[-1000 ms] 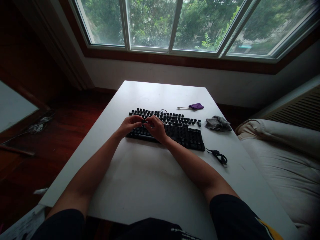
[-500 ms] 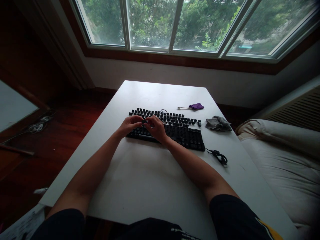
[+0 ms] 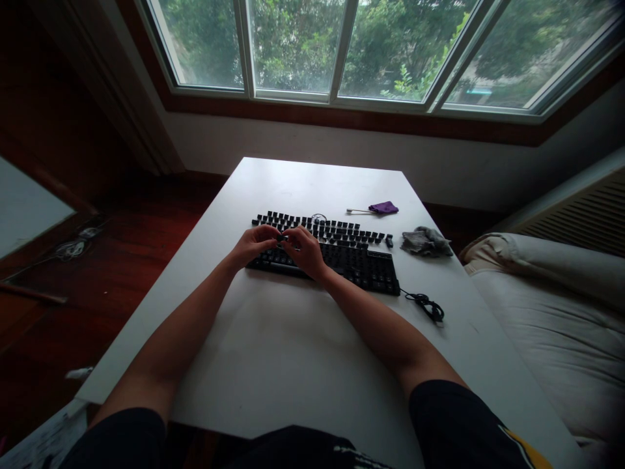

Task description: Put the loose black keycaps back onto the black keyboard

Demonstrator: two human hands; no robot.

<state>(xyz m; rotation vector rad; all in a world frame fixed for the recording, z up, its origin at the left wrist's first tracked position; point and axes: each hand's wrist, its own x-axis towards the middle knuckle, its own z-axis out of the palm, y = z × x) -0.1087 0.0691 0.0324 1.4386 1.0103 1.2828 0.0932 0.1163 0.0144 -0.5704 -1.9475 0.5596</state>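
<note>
My left hand (image 3: pixel 254 243) and my right hand (image 3: pixel 303 249) meet above the left part of a black keyboard (image 3: pixel 375 272). Their fingertips are pinched together on a small black keycap (image 3: pixel 281 238), mostly covered by the fingers. Behind the keyboard, loose black keycaps (image 3: pixel 342 227) stand in rows on the white table (image 3: pixel 273 352). My right wrist passes over the keyboard's front edge, and the hands hide part of its left side.
A coiled black cable (image 3: pixel 430 307) lies right of the keyboard. Farther back are a grey cloth (image 3: pixel 426 241), a purple cloth (image 3: pixel 383 207) and a thin white-tipped stick (image 3: pixel 359 211). A thin wire loop (image 3: pixel 319 217) sits among the keycaps. A cushioned seat (image 3: pixel 551 312) borders the table's right side.
Only the fingertips have shifted very slightly around the small black piece. Both arms, the keyboard and the loose keycaps stay where they were.
</note>
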